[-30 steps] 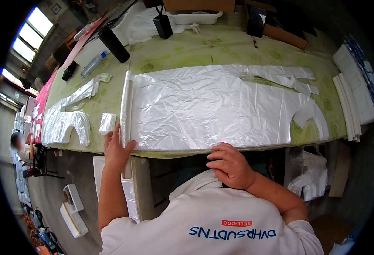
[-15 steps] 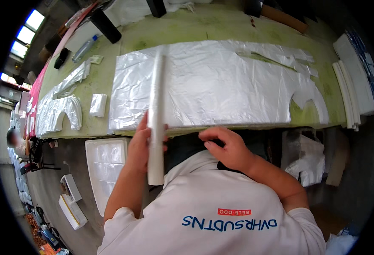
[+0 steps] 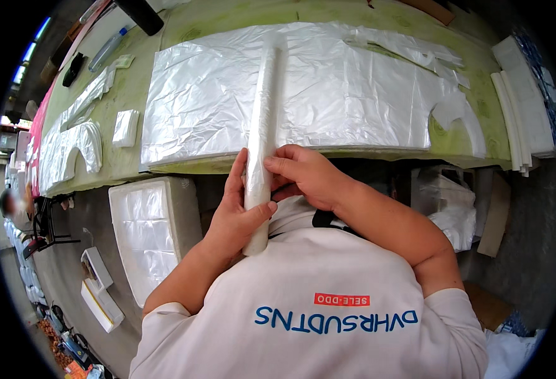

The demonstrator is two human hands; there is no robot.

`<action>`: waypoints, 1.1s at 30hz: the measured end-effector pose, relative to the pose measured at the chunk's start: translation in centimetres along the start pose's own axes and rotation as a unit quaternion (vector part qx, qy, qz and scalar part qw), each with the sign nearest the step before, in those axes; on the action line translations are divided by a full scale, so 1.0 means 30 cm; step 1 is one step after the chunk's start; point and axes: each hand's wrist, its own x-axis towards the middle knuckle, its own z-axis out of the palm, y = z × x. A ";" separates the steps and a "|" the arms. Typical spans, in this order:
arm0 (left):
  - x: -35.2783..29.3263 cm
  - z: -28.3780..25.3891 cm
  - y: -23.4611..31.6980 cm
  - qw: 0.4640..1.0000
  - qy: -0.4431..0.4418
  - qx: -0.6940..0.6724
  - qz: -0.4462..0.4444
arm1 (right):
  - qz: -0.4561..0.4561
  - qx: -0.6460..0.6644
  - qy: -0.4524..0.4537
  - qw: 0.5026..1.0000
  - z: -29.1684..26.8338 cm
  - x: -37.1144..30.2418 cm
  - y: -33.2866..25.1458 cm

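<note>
A long roll of whitish, translucent plastic film (image 3: 263, 107) stands out from my body over the table edge, its near end close to my shirt. My left hand (image 3: 232, 218) is wrapped round its lower part, thumb across the front. Against the roll's right side, a little higher up, my right hand (image 3: 306, 175) presses with thumb and bent fingers. Beyond the hands, a wide stack of shiny clear plastic sheets (image 3: 196, 104) lies flat on the table, and the roll's far part is above it. The stack's right end has a curved cut-out.
The green-covered table (image 3: 126, 165) carries a small folded plastic packet (image 3: 126, 128), cut plastic pieces (image 3: 87, 142) and a bottle (image 3: 107, 49) on the left. White tubes (image 3: 508, 123) lie at the right end. Below the table edge sits a white box with plastic (image 3: 145, 234).
My right hand has come left onto the roll, where before it was apart from it. The left hand has shifted lower along the roll. The view has tilted down, and the roll leans slightly right.
</note>
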 end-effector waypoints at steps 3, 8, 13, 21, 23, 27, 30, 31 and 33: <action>0.003 -0.004 -0.025 0.999 0.039 -0.021 0.018 | -0.017 0.005 -0.002 1.000 0.004 0.018 0.029; 0.021 -0.010 -0.067 0.997 0.043 -0.039 0.043 | -0.034 0.011 0.010 0.999 0.001 -0.011 0.062; 0.048 0.043 -0.060 0.987 0.018 -0.156 0.030 | -0.075 0.058 0.008 0.996 -0.013 -0.023 0.068; 0.148 0.107 -0.082 0.974 -0.133 -0.104 -0.151 | -0.122 0.099 0.075 0.985 -0.079 -0.051 0.011; 0.181 0.072 -0.049 0.967 -0.195 0.097 -0.134 | -0.115 0.079 0.089 0.986 -0.135 -0.081 0.009; 0.234 0.065 0.015 0.867 -0.088 0.414 0.264 | -0.087 0.066 0.118 0.987 -0.196 -0.182 -0.016; 0.350 0.099 0.082 0.740 -0.076 0.492 0.451 | -0.082 0.041 0.114 0.989 -0.240 -0.225 -0.004; 0.382 0.118 0.095 0.714 -0.071 0.532 0.449 | -0.082 0.035 0.108 0.990 -0.251 -0.236 0.003; 0.468 0.139 0.118 0.687 -0.053 0.576 0.440 | -0.071 0.026 0.129 0.989 -0.261 -0.257 0.009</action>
